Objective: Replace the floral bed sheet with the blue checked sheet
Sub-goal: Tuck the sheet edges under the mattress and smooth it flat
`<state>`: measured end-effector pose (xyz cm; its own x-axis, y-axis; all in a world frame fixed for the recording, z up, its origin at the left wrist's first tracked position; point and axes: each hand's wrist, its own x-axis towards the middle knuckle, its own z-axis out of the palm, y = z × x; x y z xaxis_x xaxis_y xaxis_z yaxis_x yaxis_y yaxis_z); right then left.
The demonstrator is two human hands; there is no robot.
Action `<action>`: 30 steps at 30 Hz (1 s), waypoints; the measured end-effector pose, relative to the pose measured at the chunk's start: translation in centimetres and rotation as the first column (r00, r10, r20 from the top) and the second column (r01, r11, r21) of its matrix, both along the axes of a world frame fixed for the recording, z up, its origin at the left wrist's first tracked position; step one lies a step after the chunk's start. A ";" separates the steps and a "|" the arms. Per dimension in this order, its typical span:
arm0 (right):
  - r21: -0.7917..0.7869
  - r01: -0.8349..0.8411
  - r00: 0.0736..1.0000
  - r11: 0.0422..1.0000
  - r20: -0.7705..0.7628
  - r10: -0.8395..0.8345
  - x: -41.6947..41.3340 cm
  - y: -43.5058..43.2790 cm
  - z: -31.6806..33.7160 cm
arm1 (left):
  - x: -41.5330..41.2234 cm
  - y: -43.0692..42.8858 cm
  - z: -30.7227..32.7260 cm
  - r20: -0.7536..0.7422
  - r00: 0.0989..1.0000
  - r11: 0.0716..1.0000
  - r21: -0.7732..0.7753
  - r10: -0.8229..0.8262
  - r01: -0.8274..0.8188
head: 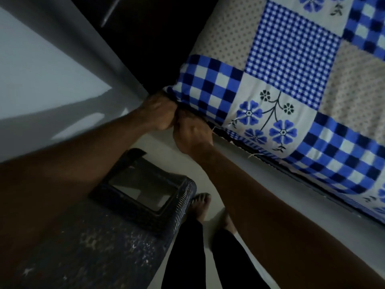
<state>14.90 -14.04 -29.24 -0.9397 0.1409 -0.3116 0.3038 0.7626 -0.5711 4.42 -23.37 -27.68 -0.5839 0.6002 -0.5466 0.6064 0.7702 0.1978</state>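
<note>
The blue checked sheet (pixel 291 65) is seen spread over the bed, its patchwork of large blue and white checks, fine gingham, dotted beige squares and blue flower panels lying flat across the top and folded down over the side. The corner of the bed (pixel 181 88) is covered by a panel of large checks, and both hands are gathered right at that corner, pressed against each other. The left hand (pixel 160 110) is held clenched at the very tip of the corner, its fingers curled round the bunched edge of the sheet. The right hand (pixel 193 134) is placed just below and beside it, knuckles up, fingers curled into the hem; its fingertips are hidden under the fabric, so how far they reach cannot be told. From the corner, the hem is seen running away along the side of the bed, with loose threads (pixel 253 156) hanging from it above the grey bed frame (pixel 260 176). Below the corner, a dark woven stool (pixel 150 205) with a rectangular panel in its top is set on the pale floor (pixel 158 142). Further below the corner, two bare feet (pixel 201 205) and dark trouser legs (pixel 187 257) are seen beside the stool. A grey wall (pixel 41 69) is seen on the far side of the corner from the sheet.
</note>
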 end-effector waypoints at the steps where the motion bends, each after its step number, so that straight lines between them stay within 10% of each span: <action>1: 0.059 -0.026 0.999 0.998 0.025 0.025 0.0 -0.3 -0.2 | -0.2 0.2 0.2 0.010 1.000 1.000 -0.006 0.015 -0.015; 7: 0.085 -0.038 0.978 0.996 0.207 0.020 -2.8 -0.8 -1.1 | 1.6 -1.0 0.3 -0.032 0.954 0.919 0.278 0.298 -0.278; 12: -0.022 -0.132 0.946 0.991 0.296 0.132 -3.8 0.1 -3.0 | 5.1 -1.9 2.5 0.224 0.747 0.582 0.502 0.626 -0.639; 24: -0.016 -0.060 0.976 0.998 -0.212 0.055 6.1 5.3 4.0 | 1.3 6.6 2.3 0.555 0.153 0.089 0.141 0.818 -0.986; 30: 0.104 0.156 0.880 0.982 -0.466 -0.091 7.8 13.7 8.4 | 0.2 5.4 1.4 0.550 0.142 0.132 0.058 0.823 -0.990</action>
